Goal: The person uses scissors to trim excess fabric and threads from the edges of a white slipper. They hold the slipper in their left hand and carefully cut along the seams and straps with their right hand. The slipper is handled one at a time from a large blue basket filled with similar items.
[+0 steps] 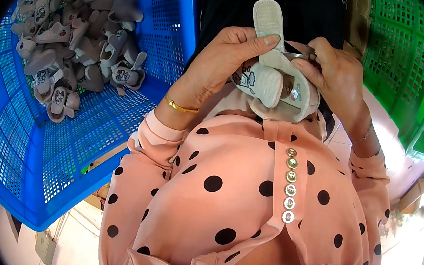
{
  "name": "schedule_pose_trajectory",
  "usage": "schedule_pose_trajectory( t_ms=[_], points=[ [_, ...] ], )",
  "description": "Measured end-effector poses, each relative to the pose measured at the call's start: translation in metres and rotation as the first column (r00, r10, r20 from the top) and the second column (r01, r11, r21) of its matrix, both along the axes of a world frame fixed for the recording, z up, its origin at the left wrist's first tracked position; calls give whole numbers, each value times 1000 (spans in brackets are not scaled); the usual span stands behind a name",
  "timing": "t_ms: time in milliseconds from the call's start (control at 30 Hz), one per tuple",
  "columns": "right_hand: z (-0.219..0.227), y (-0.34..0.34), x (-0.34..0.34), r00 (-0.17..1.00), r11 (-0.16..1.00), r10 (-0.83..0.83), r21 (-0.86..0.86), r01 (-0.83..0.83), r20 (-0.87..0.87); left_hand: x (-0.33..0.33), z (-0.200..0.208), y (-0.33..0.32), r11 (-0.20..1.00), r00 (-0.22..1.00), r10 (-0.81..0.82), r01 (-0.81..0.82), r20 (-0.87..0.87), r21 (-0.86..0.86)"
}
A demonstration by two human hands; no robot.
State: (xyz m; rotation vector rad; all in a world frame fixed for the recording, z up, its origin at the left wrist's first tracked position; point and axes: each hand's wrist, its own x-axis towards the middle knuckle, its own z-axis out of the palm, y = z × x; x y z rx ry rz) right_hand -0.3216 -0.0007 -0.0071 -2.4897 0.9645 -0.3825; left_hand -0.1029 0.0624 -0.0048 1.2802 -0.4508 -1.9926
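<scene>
At left, a blue perforated crate [166,12] holds heaped shoes [55,35]; the left hand [226,53] has its grip pinched on the strap [268,18] of a beige fabric shoe [268,84] before the torso. The shoe should handle as light, pliable and non-slippery: hold at the strap base or heel. A slim metal tool [296,55] sits clasped in the right hand [340,74], left of a green crate [398,54].

A blue perforated crate [161,27] stands at left, a green crate [401,54] and brown box [416,196] at right.
</scene>
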Motion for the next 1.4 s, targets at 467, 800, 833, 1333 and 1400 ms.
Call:
schedule_pose_trajectory(
  t_ms=[467,800,833,1333,1400],
  points=[
    [14,-20,-10,778,435,-581,899,50,238,-5,-2,3,1000,997,13,-15,-79,-14],
    [24,-19,3,961,918,-208,376,126,185,-7,2,-2,991,996,78,-73,42,-111],
    [25,-20,3,981,965,-154,233,123,120,-5,2,-3,993,996,65,-58,66,-104],
    [35,-35,1,974,909,18,-402,-109,-225,-5,12,-10,996,995,86,-84,59,-25],
    [36,-36,1,965,898,21,-419,-133,-262,-5,13,-10,996,995,90,-89,47,-26]
  ],
)
